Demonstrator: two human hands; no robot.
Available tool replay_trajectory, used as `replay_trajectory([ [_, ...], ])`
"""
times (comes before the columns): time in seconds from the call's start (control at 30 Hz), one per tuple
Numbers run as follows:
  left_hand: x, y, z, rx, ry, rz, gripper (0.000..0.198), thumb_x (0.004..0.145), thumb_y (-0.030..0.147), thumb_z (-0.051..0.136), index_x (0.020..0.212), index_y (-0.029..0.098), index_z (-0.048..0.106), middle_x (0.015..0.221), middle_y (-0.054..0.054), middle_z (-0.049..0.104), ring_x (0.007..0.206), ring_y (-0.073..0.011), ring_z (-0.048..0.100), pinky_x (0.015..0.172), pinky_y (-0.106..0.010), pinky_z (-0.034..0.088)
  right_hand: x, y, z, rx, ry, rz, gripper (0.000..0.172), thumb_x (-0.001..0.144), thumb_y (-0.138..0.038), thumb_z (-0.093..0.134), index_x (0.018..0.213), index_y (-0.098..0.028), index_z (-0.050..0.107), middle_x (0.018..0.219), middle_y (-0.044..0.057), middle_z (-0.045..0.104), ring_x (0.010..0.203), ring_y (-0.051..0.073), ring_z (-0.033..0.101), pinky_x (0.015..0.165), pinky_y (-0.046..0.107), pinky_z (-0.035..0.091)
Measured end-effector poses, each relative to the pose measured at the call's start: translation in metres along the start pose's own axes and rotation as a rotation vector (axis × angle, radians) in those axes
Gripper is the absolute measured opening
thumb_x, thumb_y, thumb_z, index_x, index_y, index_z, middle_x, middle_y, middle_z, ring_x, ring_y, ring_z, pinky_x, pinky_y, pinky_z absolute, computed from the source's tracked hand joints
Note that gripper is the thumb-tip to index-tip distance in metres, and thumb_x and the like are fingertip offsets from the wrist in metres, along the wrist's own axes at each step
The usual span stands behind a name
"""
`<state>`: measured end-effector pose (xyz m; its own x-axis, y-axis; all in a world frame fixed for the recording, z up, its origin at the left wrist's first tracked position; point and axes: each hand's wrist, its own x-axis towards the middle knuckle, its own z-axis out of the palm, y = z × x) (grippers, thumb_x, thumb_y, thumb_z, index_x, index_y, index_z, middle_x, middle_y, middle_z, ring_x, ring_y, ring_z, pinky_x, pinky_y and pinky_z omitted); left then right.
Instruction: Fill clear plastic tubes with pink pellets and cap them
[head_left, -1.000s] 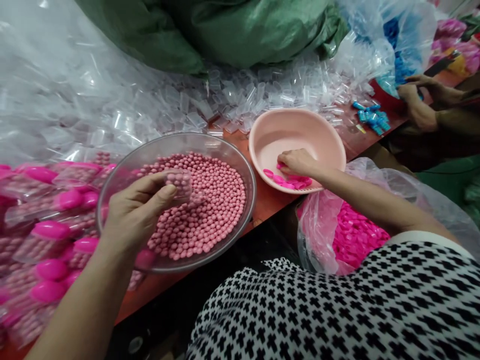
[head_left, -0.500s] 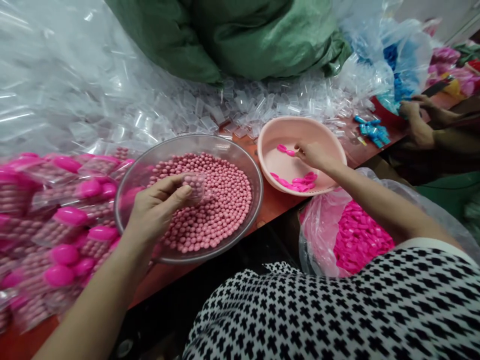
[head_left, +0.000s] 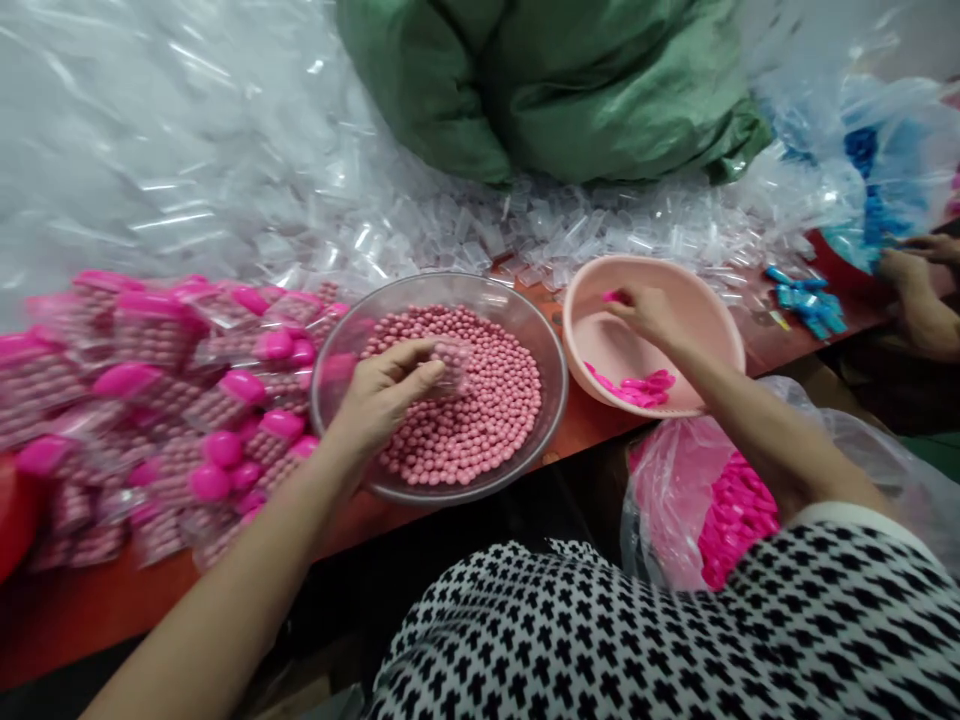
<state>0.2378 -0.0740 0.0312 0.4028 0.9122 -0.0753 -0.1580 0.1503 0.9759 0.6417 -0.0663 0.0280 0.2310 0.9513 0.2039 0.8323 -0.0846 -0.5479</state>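
A small clear container (head_left: 451,362) is pinched by the left hand (head_left: 379,400) over the pink beads (head_left: 480,400) in the glass bowl (head_left: 439,288), catching spillage. A pink cap (head_left: 613,297) is pinched by the right hand (head_left: 651,315) above the pink basin (head_left: 724,330) near the tabletop's front edge.

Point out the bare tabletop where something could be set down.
Bare red tabletop shows along the near edge, below the heap of pink-capped filled packets. A narrow strip lies between the clear bead bowl and the pink plastic basin. Behind, clear empty cases crowd everything.
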Motion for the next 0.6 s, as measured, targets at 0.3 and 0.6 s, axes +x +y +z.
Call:
replay_trajectory([
  [0.3,-0.003,-0.002,0.004,-0.06,-0.166,0.016,0.045,0.077,0.045,0.084,0.11,0.016,0.075,0.111,-0.011,0.075,0.094,-0.0222,0.072,0.079,-0.032,0.063,-0.059,-0.148,0.037,0.857,-0.458,-0.094,0.038,0.09,-0.048,0.07,0.117,-0.024,0.062,0.1,0.003,0.073,0.072,0.012,0.068,0.067,0.027,0.058],
  [0.6,-0.008,-0.011,-0.004,0.041,-0.065,0.136,0.046,0.077,0.046,0.08,0.109,0.013,0.075,0.104,-0.01,0.075,0.088,-0.0229,0.072,0.077,-0.036,0.062,-0.062,-0.173,0.072,0.886,-0.499,-0.153,0.045,0.079,-0.05,0.079,0.114,-0.022,0.072,0.092,0.002,0.075,0.073,0.015,0.071,0.073,0.032,0.062],
])
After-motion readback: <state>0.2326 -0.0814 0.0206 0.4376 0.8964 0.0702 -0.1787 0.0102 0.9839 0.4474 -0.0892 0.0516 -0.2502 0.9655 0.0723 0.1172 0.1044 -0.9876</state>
